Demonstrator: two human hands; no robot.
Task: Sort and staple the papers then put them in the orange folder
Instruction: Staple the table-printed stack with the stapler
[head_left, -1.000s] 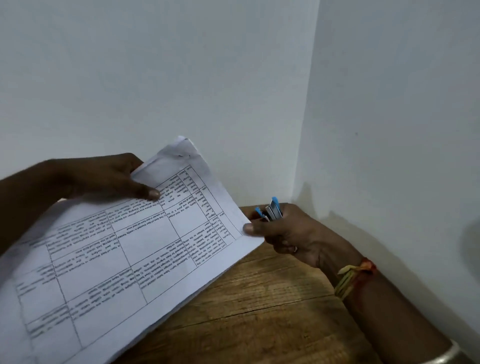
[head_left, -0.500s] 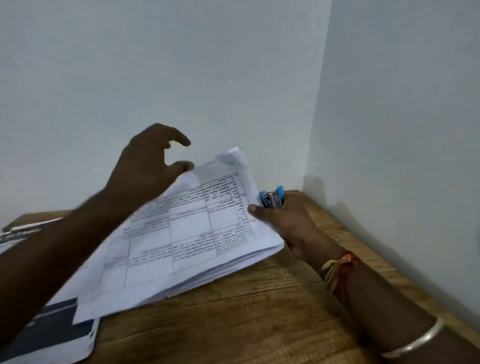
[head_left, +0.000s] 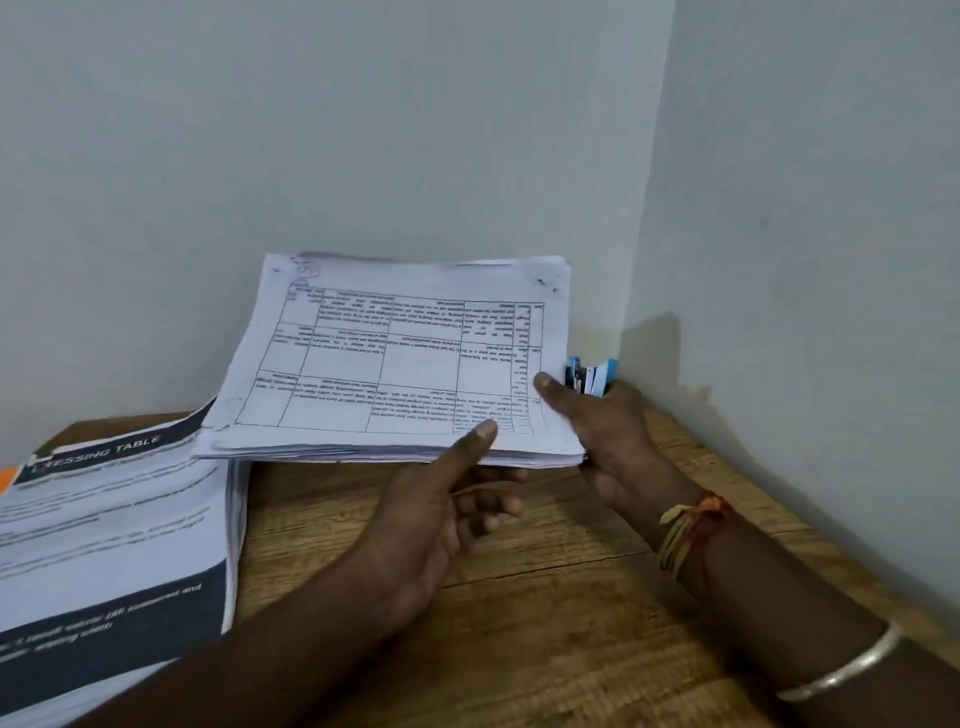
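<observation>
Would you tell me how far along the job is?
Done: a dark-bannered printed pile lies on the wooden table. In hand: left hand and right hand pinch the white table-printed stack; the right also grips the blue stapler. Left: stapling it, then filing in the orange folder.

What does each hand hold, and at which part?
The right hand pinches the paper stack at its near right corner and also holds the blue stapler. The left hand pinches the stack's near edge.

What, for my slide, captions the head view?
Left hand and right hand hold a paper stack; the right also grips a stapler.
</observation>
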